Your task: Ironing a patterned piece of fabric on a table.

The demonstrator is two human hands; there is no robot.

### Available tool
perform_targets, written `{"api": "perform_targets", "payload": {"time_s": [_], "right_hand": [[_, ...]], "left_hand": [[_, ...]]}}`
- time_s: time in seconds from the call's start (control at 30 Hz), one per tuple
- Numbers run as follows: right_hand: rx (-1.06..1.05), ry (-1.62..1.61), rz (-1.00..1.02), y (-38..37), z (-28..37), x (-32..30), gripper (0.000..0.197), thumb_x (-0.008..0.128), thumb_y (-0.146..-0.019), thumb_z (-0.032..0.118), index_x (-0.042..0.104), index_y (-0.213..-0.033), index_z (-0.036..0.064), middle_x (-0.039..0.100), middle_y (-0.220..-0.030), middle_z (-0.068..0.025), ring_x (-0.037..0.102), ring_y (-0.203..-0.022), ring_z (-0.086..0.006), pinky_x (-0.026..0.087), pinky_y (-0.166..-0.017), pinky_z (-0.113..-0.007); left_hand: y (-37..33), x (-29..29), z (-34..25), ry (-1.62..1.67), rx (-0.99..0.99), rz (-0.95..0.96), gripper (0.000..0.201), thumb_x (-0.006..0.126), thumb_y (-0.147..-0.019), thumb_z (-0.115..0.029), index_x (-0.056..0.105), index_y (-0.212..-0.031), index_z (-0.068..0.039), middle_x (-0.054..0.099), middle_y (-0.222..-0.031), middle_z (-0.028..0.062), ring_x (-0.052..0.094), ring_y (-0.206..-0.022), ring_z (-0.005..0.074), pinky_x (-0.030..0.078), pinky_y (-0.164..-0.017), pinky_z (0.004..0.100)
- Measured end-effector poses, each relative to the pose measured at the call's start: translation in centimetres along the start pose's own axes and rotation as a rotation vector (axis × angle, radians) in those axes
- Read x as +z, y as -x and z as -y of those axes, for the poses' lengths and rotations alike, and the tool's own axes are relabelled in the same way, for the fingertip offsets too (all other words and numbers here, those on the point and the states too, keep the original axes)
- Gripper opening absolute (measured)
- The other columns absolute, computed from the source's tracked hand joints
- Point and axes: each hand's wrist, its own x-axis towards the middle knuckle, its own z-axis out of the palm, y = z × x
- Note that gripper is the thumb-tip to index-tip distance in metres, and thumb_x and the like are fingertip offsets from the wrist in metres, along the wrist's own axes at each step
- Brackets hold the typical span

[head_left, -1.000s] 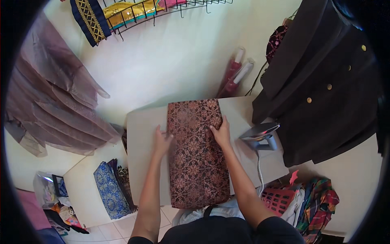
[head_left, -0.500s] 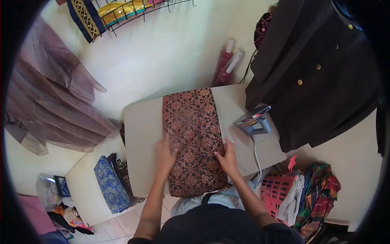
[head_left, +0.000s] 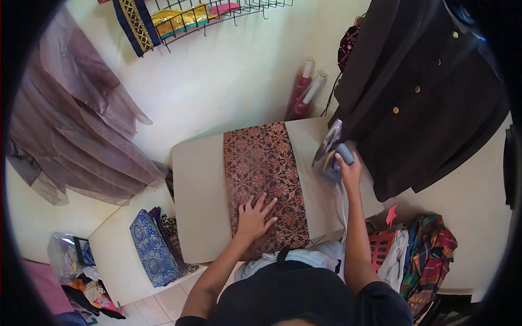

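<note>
Left hand: lying spread, ideally steadying black-and-copper oblong cloth beneath | right hand: gripping grey-handled pointed iron

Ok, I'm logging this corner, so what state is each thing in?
Left hand: open, spread on the patterned cloth
Right hand: closed around the handle of the iron
Iron: held, tilted; contact with the board unclear
Patterned cloth: laid across the board
Board: partly covered
Blue cloth: folded
Dark jacket: hanging
Sheer garment: hanging
Plaid cloth: heaped
</note>
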Motion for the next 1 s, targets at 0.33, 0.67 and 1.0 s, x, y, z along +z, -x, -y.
{"api": "perform_targets", "payload": {"time_s": [0.33,0.67,1.0], "right_hand": [[-0.12,0.658,0.323,4.1,5.2,12.0,0.037,0.067,-0.077,0.03,0.058,-0.085,-0.0042,0.061,-0.08,-0.0266,0.06,-0.079,-0.0424,0.047,-0.07,-0.048],[-0.123,0.729,0.193,-3.9,0.9,21.8,0.034,0.065,-0.08,0.027,0.053,-0.091,-0.0022,0.064,-0.079,-0.0221,0.063,-0.075,-0.0389,0.05,-0.067,-0.046],[0.061,0.569,0.676,-5.4,0.7,19.1,0.039,0.059,-0.084,0.02,0.034,-0.106,-0.0002,0.06,-0.07,-0.0236,0.06,-0.055,-0.0395,0.048,-0.058,-0.047]], "left_hand": [[-5.5,2.7,4.8,-0.123,-0.294,-0.148,0.052,0.041,-0.091,-0.04,0.034,-0.14,-0.026,0.018,-0.149,0.0147,0.016,-0.135,0.0428,0.01,-0.104,0.0638],[-6.0,1.7,3.7,-0.065,-0.333,-0.069,0.05,0.041,-0.09,-0.034,0.034,-0.14,-0.029,0.017,-0.149,0.0156,0.018,-0.133,0.0469,0.01,-0.103,0.0656],[-6.6,0.1,7.2,0.091,-0.389,-0.068,0.052,0.047,-0.089,-0.038,0.039,-0.137,-0.022,0.033,-0.144,0.0032,0.039,-0.121,0.0314,0.027,-0.097,0.0515]]}}
